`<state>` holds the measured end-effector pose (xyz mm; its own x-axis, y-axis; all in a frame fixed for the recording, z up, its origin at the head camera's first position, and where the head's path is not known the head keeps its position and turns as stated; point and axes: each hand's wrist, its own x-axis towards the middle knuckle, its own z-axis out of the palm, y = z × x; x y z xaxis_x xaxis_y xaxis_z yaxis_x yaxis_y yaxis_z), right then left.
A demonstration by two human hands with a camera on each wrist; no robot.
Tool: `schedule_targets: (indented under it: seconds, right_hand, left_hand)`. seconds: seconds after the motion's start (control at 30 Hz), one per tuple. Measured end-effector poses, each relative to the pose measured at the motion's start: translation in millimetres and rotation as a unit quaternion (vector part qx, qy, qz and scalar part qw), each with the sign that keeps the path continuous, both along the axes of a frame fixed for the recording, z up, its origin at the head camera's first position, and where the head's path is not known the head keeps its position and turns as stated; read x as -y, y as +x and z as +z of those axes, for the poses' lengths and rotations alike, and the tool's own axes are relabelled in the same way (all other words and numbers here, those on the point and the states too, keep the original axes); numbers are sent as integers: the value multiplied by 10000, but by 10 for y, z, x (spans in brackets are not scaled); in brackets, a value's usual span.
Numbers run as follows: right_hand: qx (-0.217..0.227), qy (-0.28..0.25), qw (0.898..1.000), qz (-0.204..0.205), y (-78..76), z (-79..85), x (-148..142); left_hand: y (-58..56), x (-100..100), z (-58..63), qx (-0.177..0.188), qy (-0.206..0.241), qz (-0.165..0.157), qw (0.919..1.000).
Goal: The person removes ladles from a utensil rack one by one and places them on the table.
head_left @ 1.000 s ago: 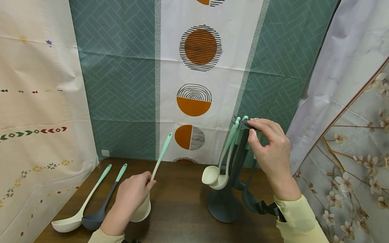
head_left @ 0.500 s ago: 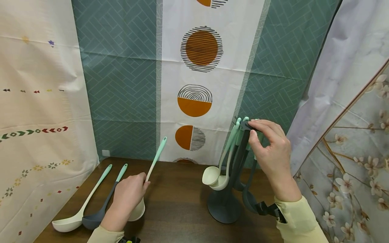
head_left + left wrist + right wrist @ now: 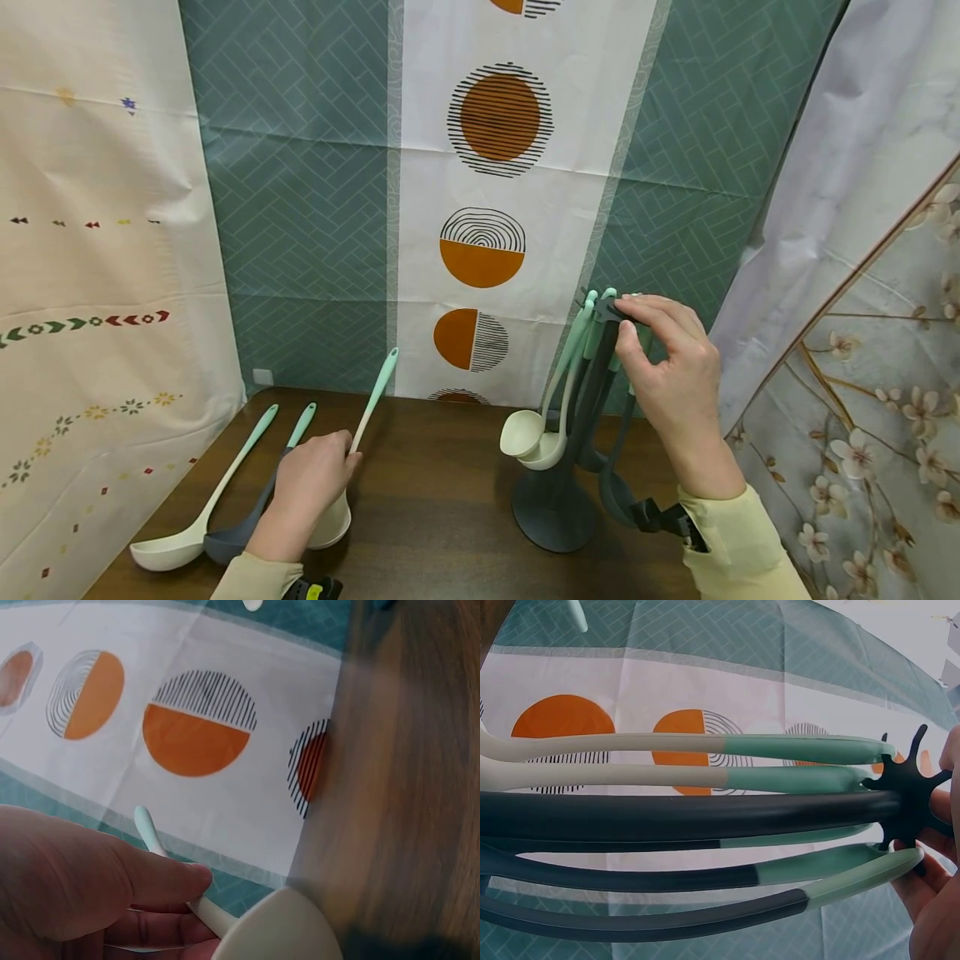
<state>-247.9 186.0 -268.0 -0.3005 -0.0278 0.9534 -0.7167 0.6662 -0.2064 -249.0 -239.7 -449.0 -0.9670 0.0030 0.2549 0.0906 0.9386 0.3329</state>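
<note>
My left hand grips the shaft of a cream ladle with a mint handle end. Its handle points up and away, and its bowl shows low in the left wrist view, close over the table. With thumb and fingers, my right hand pinches the hooked top of a dark utensil stand. From its hooks hang cream utensils, one a ladle, on the left side, and dark mint-handled utensils on the other.
Left of my left hand, a cream ladle and a dark grey ladle lie side by side on the brown wooden table. A patterned cloth hangs behind the table, with a flowered curtain at the right.
My left hand has moved left with the cream ladle, toward the two lying ladles, and the handle tip has sunk lower. My right hand stays at the top of the stand.
</note>
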Motion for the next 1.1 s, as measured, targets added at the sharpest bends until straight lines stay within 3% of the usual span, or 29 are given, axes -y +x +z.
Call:
schedule_targets:
  seconds: [0.83,1.1]
  right_hand:
    - [47,13,10000,-73,19,-3,-6]
    - [52,0,10000,-60,20,3,1]
  left_hand:
    - [-102,233,-176,576,-28,158,9982]
    - [-117,274,-248,694,-45,395,9968]
